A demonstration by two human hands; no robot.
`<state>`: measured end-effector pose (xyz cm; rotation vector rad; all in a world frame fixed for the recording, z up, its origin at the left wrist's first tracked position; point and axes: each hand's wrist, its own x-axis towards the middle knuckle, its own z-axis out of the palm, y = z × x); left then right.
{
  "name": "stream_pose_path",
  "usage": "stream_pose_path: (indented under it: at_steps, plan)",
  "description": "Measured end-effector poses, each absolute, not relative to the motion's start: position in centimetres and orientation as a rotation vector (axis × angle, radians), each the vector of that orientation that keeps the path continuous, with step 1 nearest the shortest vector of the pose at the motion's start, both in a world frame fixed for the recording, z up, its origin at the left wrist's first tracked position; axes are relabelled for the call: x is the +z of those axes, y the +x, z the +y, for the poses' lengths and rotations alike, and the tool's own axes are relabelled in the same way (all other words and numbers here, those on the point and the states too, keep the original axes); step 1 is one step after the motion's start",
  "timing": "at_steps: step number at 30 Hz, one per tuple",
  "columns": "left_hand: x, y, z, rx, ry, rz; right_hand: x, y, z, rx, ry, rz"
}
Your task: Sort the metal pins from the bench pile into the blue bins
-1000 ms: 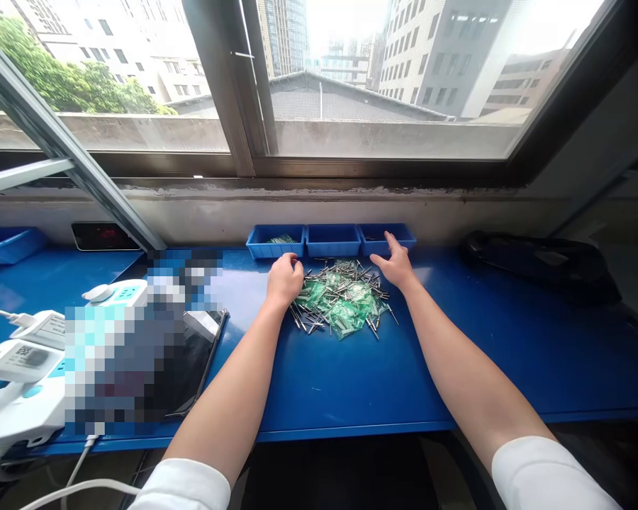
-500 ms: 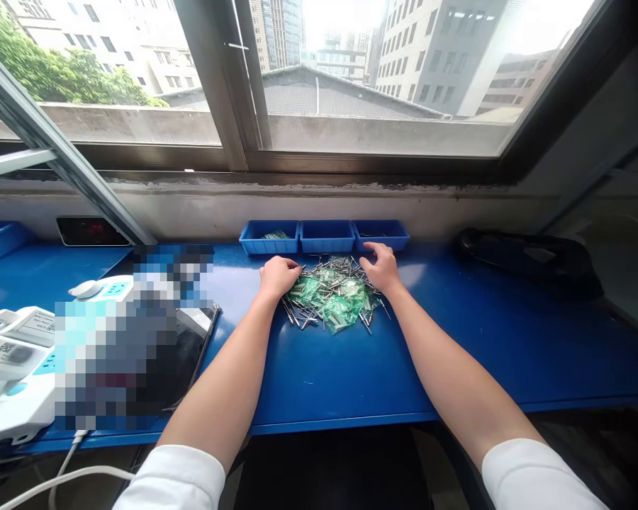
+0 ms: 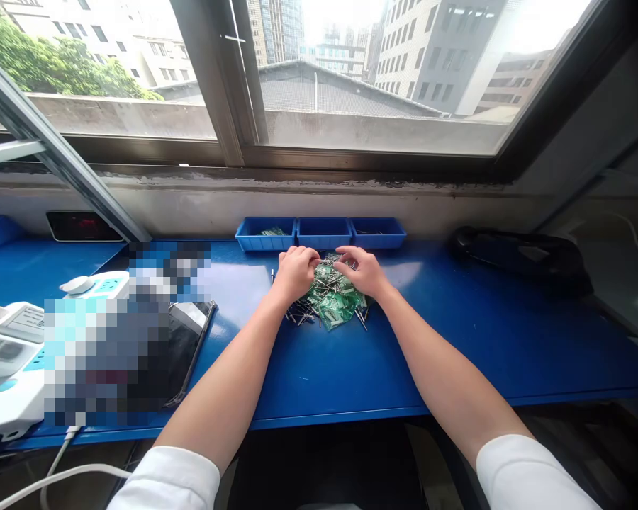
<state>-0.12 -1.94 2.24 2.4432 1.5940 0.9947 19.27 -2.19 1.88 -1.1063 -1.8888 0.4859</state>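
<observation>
A loose pile of thin silvery metal pins, shaped like blind rivets [image 3: 327,283], mixed with small green-tinted clear plastic packets [image 3: 336,309], lies on the blue table. My left hand [image 3: 296,273] rests over the pile's left side with its fingers bent together; whatever lies between the fingertips is too small to make out. Over the pile's right side, my right hand [image 3: 366,272] has its thumb and index finger apart, with no object visible between them. Both hands' fingertips are at the far part of the pile, facing each other.
Three joined blue bins stand behind the pile: the left bin [image 3: 266,242] holds packets, the right bin [image 3: 378,241] a few dark thin pieces, beside a middle bin [image 3: 324,242]. Left are a power strip [image 3: 10,397] and a dark tablet-like object [image 3: 191,347]. A black bag-like object [image 3: 521,262] lies right.
Both hands have moved inward over the pile, closer to each other. My right hand has left the front of the right bin. The view has shifted slightly.
</observation>
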Motion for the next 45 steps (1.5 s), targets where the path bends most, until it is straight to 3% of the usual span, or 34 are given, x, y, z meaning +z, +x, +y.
stream_pose_path:
  at_steps: [19, 37, 41, 45]
  plan:
    - [2.2, 0.7, -3.0, 1.117, 2.465, 1.303, 1.6, 18.6, -2.8, 0.641, -1.138, -1.786]
    - [1.7, 0.8, -2.5, 1.307, 2.362, 1.314, 2.5, 18.8, -3.1, 1.046, -0.884, -1.56]
    - [2.1, 0.5, -2.4, 1.297, 2.355, 1.418, 2.0, 19.6, -2.3, 0.888, -0.973, -1.56]
    - [2.8, -1.2, -1.8, 1.375, 2.185, 1.632, 1.5, 21.3, -1.1, 0.398, -1.217, -1.572]
